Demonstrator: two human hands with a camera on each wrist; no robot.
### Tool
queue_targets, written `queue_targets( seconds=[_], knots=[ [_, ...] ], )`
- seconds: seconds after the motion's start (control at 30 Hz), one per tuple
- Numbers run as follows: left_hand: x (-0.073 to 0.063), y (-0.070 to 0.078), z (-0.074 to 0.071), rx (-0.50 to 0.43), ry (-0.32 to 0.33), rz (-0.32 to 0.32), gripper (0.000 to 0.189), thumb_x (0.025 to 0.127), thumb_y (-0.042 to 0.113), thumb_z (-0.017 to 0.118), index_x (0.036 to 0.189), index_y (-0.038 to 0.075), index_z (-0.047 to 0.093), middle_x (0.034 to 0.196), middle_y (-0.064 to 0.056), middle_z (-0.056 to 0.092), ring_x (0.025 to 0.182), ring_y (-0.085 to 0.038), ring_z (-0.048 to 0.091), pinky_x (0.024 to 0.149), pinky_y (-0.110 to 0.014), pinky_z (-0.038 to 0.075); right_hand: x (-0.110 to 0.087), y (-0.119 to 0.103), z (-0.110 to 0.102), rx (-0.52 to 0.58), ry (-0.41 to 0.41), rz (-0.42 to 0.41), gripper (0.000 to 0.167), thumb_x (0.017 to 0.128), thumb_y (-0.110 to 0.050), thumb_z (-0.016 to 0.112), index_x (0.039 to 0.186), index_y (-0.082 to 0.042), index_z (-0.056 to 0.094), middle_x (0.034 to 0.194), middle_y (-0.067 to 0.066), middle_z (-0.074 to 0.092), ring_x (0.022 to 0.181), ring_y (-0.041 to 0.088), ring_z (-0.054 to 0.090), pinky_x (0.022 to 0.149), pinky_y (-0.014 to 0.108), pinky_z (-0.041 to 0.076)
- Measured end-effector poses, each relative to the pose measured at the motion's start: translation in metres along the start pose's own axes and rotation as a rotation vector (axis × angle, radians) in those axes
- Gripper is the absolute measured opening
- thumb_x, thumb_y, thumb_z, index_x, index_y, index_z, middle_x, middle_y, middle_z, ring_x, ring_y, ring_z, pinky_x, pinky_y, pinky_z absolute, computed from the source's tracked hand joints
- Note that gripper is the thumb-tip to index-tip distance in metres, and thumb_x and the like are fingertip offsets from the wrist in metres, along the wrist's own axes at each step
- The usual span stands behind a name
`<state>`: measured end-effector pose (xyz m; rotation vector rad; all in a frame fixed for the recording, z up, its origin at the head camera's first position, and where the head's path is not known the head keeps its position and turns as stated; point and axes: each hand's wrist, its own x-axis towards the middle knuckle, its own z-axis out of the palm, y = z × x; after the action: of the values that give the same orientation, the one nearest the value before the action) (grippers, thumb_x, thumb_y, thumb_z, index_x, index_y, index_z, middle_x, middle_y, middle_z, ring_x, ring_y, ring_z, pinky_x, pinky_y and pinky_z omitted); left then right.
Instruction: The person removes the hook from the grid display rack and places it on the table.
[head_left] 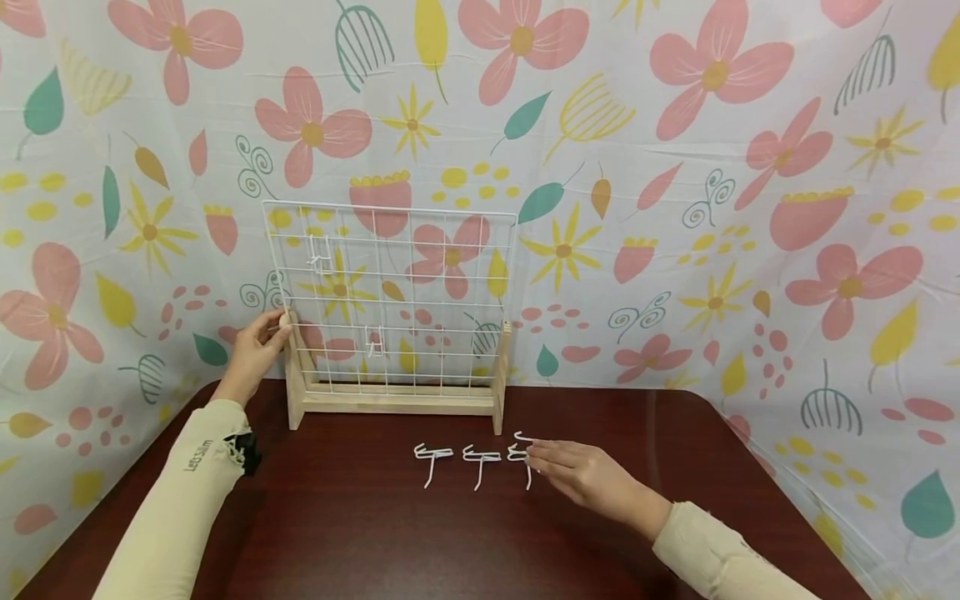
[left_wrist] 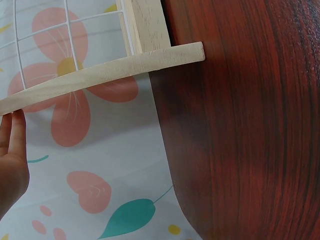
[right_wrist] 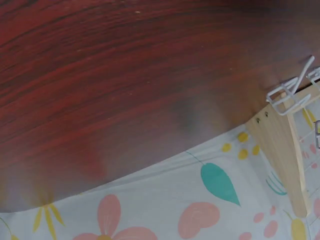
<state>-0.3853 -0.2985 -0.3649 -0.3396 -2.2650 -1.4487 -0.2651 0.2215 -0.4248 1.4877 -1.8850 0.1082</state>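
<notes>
A white wire grid rack stands upright in a light wooden frame at the back of the table. My left hand grips the top of its left wooden post; in the left wrist view the fingers meet the post's edge. Two white hooks hang on the grid, an upper one and a lower one. Before the rack lie three white wire hooks in a row. Over the rightmost hook, my right hand pinches another white wire hook, mostly hidden by its fingers.
The dark red-brown table has rounded back corners. A flower-printed cloth hangs close behind it and along both sides. The frame's right post shows beside a white hook in the right wrist view.
</notes>
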Motion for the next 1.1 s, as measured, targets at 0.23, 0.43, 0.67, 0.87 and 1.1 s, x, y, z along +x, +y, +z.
queue_targets(
  seconds=[0.23, 0.43, 0.67, 0.87, 1.1],
  knots=[
    [0.0, 0.002, 0.001, 0.003, -0.006, -0.013, 0.05, 0.102, 0.025, 0.047, 0.145, -0.001, 0.038, 0.137, -0.024, 0.045, 0.125, -0.037, 0.045, 0.079, -0.007, 0.043, -0.007, -0.005, 0.004, -0.014, -0.05, -0.041, 0.031, 0.103, -0.015, 0.044, 0.11, -0.001, 0.071, 0.11, 0.011, 0.07, 0.103, 0.023, 0.066, 0.086, 0.033, 0.054],
    [0.0, 0.003, 0.001, 0.01, -0.005, -0.02, 0.051, 0.102, 0.026, 0.048, 0.144, -0.001, 0.039, 0.138, -0.025, 0.044, 0.126, -0.039, 0.044, 0.079, -0.01, 0.044, -0.012, -0.011, 0.009, -0.016, -0.081, -0.084, 0.035, 0.104, -0.015, 0.039, 0.109, -0.002, 0.071, 0.108, 0.009, 0.07, 0.101, 0.023, 0.067, 0.084, 0.033, 0.055],
    [-0.001, 0.004, 0.001, 0.016, 0.004, -0.02, 0.051, 0.102, 0.026, 0.048, 0.144, 0.0, 0.039, 0.138, -0.023, 0.046, 0.125, -0.038, 0.045, 0.081, -0.012, 0.044, -0.014, -0.015, 0.013, -0.022, -0.162, -0.136, 0.033, 0.103, -0.015, 0.041, 0.11, -0.004, 0.071, 0.11, 0.007, 0.07, 0.104, 0.021, 0.066, 0.088, 0.031, 0.053],
    [-0.001, 0.003, 0.002, 0.019, 0.005, -0.026, 0.05, 0.102, 0.026, 0.048, 0.144, -0.001, 0.039, 0.138, -0.024, 0.045, 0.124, -0.036, 0.045, 0.081, -0.012, 0.044, -0.013, -0.016, 0.013, -0.038, -0.203, -0.163, 0.032, 0.104, -0.015, 0.042, 0.11, -0.005, 0.071, 0.11, 0.006, 0.069, 0.104, 0.02, 0.065, 0.089, 0.031, 0.052],
    [0.0, 0.001, 0.001, 0.005, 0.004, -0.015, 0.05, 0.102, 0.024, 0.047, 0.145, 0.0, 0.039, 0.137, -0.024, 0.046, 0.123, -0.032, 0.047, 0.079, -0.006, 0.044, -0.013, -0.017, 0.011, -0.08, -0.219, -0.199, 0.029, 0.103, -0.015, 0.045, 0.109, -0.006, 0.072, 0.109, 0.006, 0.07, 0.105, 0.02, 0.065, 0.089, 0.031, 0.052]
  ],
)
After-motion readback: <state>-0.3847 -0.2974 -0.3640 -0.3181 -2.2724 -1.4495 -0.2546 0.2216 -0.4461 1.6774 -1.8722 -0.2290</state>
